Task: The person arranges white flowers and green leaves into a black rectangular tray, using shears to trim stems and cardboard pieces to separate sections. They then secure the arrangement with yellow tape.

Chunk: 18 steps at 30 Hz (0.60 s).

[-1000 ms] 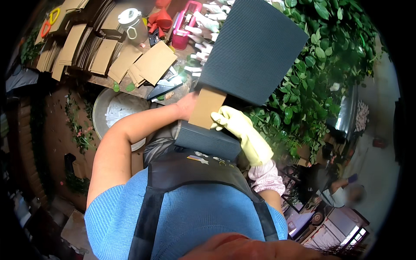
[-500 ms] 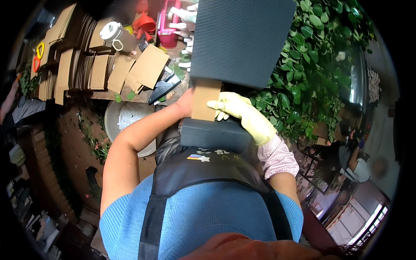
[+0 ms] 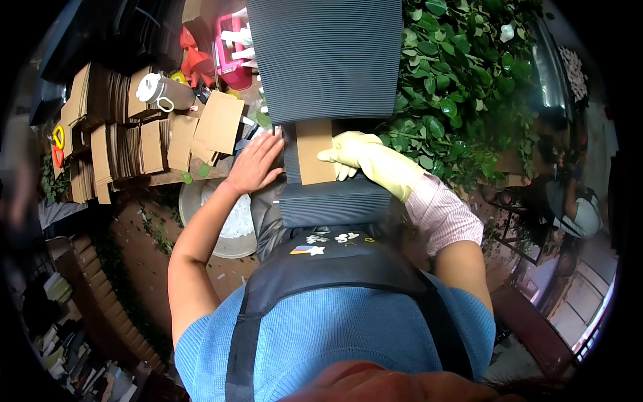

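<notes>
My left hand (image 3: pixel 258 162), bare, has its fingers stretched out at the left edge of a lower dark ribbed piece (image 3: pixel 333 208), left of a tan cardboard rectangle (image 3: pixel 313 151). My right hand (image 3: pixel 348 154), in a pale yellow rubber glove, grips the cardboard's right side, its index finger over the face. The cardboard lies on the ribbed piece, with its top end meeting a large dark ribbed sheet (image 3: pixel 321 57) that extends away from me. Whether that sheet is one piece with the lower one I cannot tell. A black apron covers my front below them.
Cardboard stacks (image 3: pixel 100 154), loose cards (image 3: pixel 216 124), a lidded jug (image 3: pixel 164 92), red objects (image 3: pixel 195 67) and a pink container (image 3: pixel 231 70) are on the left table. A round basin (image 3: pixel 211 244) sits below. Leafy stems (image 3: pixel 442 80) fill the right. A co-worker (image 3: pixel 579 214) is at far right.
My left hand has left the cardboard's left edge and opened out flat, further left. My right hand still grips the cardboard. The large ribbed sheet now appears squarer and further left in the view.
</notes>
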Motion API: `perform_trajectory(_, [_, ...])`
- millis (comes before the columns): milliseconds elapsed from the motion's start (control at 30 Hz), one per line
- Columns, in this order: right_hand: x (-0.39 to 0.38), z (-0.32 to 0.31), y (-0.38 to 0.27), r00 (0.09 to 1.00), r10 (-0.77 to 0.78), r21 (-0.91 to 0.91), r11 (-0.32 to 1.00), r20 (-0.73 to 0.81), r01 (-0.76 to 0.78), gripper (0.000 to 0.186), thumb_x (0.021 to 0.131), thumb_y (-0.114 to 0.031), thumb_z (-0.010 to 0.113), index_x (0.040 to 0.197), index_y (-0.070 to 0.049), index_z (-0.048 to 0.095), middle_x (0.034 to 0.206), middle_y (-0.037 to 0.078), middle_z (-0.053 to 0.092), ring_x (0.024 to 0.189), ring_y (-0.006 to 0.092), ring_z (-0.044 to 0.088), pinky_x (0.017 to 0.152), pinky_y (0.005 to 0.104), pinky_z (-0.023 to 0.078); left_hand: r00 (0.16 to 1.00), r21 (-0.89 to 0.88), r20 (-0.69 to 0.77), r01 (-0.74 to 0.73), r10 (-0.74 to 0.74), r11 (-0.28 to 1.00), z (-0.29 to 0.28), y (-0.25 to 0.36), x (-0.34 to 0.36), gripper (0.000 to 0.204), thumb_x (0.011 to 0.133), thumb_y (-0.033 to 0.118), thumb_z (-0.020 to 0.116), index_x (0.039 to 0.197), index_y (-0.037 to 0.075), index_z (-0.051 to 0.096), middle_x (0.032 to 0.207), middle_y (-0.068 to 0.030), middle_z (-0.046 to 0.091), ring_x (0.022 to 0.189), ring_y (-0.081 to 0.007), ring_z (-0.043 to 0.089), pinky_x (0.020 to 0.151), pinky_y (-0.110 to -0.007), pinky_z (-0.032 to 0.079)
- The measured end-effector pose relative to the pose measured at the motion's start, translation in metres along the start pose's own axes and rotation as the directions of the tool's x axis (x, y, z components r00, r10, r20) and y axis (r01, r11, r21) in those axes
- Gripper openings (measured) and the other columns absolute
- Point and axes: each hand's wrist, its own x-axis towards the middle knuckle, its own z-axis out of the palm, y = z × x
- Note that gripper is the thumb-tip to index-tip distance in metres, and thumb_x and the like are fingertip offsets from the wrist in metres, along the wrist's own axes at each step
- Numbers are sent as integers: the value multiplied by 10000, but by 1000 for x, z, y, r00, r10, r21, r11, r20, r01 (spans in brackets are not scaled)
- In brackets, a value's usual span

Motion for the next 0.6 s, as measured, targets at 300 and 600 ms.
perform_trajectory(300, [-24,11,-24,996,26,-154,987,-90,-40,432,1020,-453,605,990,-44,739,747,73,733,628,183,690,612,328,571,971,-59,198,-125,135,990,24,35,68,903,951,613,555,1563,-17,345,1607,-252,355,1524,-390,302,1258,-511,225])
perform_trajectory(600, [-115,41,-10,886,-463,-633,675,36,379,267,936,-310,664,1105,-111,722,921,135,735,889,274,736,752,434,580,955,102,239,-206,177,973,26,30,72,964,920,651,522,1597,5,291,1661,-229,276,1557,-380,227,1282,-506,142])
